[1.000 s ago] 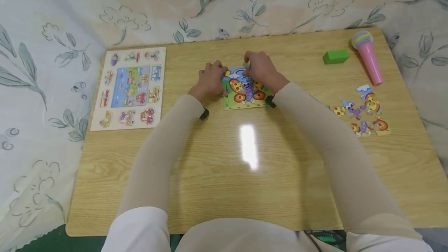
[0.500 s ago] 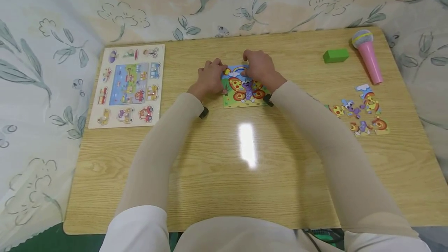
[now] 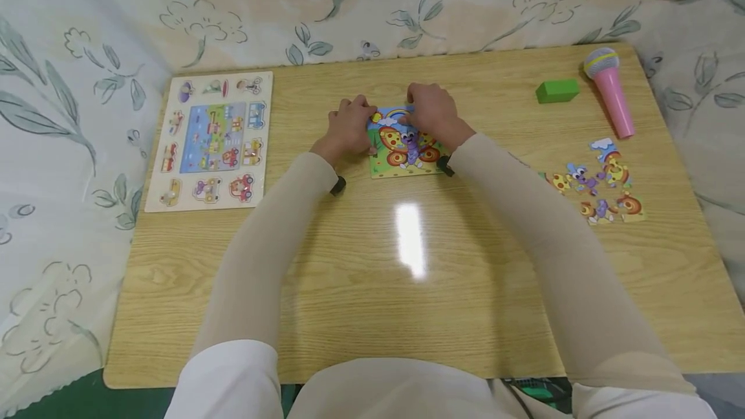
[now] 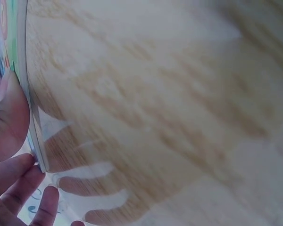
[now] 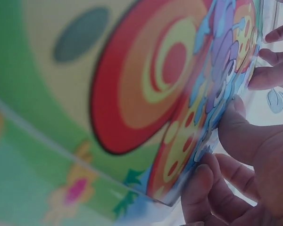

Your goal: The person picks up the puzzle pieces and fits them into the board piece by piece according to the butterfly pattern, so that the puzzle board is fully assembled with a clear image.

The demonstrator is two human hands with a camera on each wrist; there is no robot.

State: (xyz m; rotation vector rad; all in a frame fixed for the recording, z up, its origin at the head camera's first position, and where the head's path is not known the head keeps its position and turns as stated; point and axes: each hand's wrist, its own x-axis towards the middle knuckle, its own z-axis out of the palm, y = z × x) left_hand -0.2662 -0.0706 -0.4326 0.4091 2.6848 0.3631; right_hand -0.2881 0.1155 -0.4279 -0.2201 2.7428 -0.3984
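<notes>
A butterfly jigsaw puzzle board [image 3: 407, 147] lies flat near the table's far edge. My left hand [image 3: 348, 127] grips its left side, thumb against the edge and fingertips at the far left corner. In the left wrist view that thumb [image 4: 12, 117] presses on the board's edge. Over the far right part of the board, my right hand [image 3: 435, 114] has its thumb and fingers curled at the surface. They seem to pinch a small puzzle piece [image 5: 205, 147], mostly hidden by the fingers. Several loose puzzle pieces [image 3: 584, 178] lie at the right, partly behind my right sleeve.
A vehicle peg puzzle board [image 3: 164, 176] lies at the left of the table [image 3: 349, 277]. Toward the back right are a green block [image 3: 557, 91] and a pink toy microphone [image 3: 614, 99]. A floral curtain [image 3: 454, 5] hangs along the table's back.
Both hands stay at the butterfly board with almost the same hold. The whole head view has shifted very slightly; the loose pieces lie as before.
</notes>
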